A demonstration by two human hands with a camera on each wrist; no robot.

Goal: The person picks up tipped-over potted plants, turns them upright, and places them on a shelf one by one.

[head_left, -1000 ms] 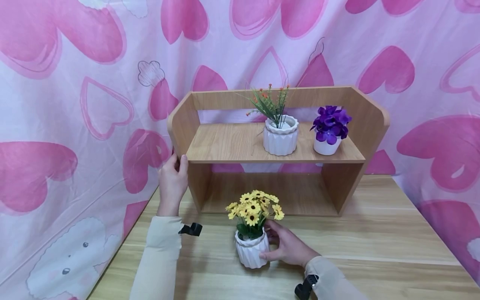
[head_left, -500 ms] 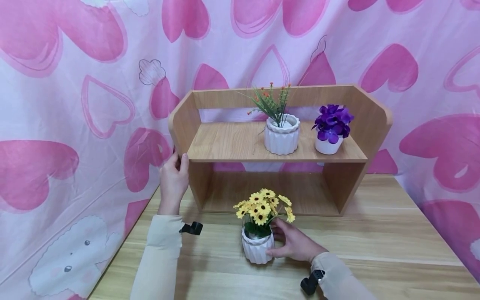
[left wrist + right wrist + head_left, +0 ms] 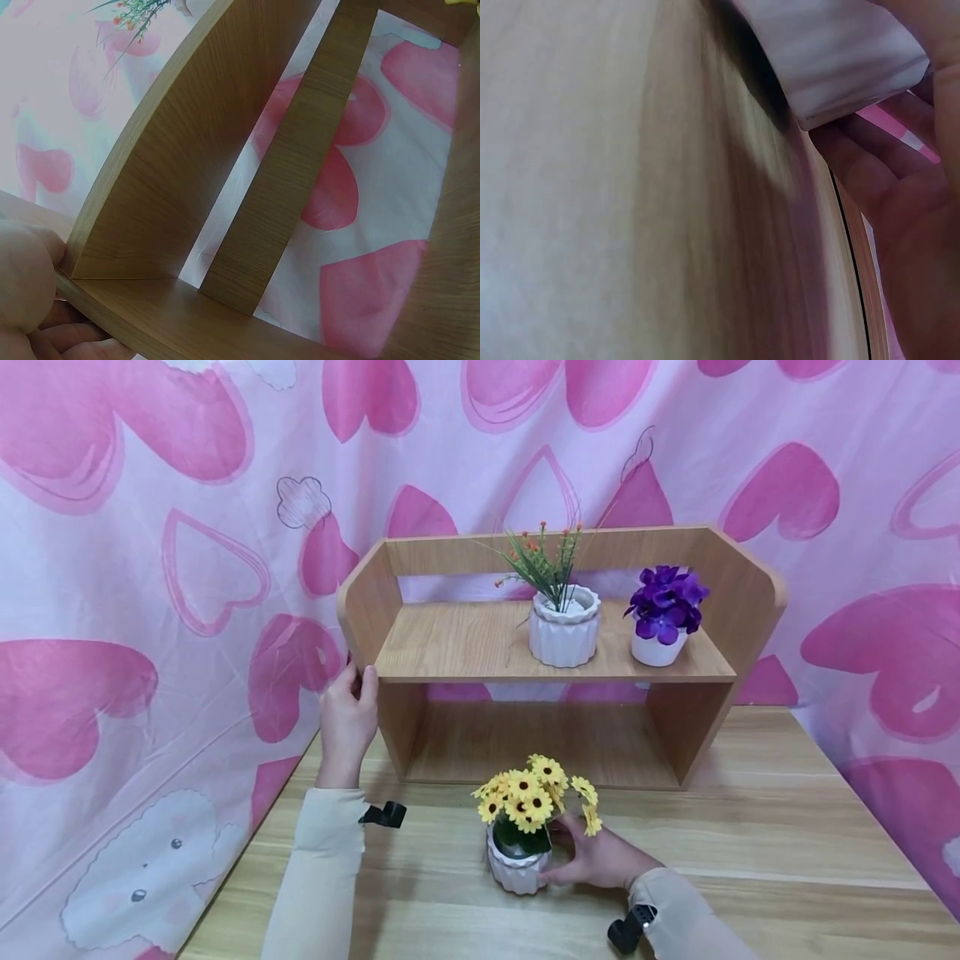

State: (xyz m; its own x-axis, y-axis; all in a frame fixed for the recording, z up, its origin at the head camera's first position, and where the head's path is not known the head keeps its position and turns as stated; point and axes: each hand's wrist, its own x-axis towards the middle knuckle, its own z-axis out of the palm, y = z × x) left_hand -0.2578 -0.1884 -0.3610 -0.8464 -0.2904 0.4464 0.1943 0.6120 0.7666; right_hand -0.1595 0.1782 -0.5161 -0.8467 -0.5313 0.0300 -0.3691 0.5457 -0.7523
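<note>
My right hand (image 3: 600, 853) grips a white ribbed pot (image 3: 516, 867) from its right side, thumb in front and fingers behind. Yellow daisy-like flowers (image 3: 528, 795) with dark centres fill the pot and lean right over the fingers. In the right wrist view, the white pot (image 3: 840, 56) has its lower edge close over the tabletop, with a dark shadow beside it. With thumb in front and fingers curled behind, my left hand (image 3: 348, 722) holds the left side of a wooden two-tier shelf (image 3: 450, 643). The left wrist view has that hand (image 3: 26, 289) at the side panel's edge.
On the upper board stand a white fluted pot (image 3: 564, 639) with grass and small orange flowers, and a smaller white pot (image 3: 658, 650) of purple flowers (image 3: 667, 603). The lower compartment (image 3: 540, 743) faces me. A pink heart-patterned curtain (image 3: 187, 693) hangs behind the wooden table (image 3: 787, 827).
The right hand has moved the yellow-flowered pot to the right. The flowers now sit lower and lean more to the right. The left hand keeps its hold on the shelf.
</note>
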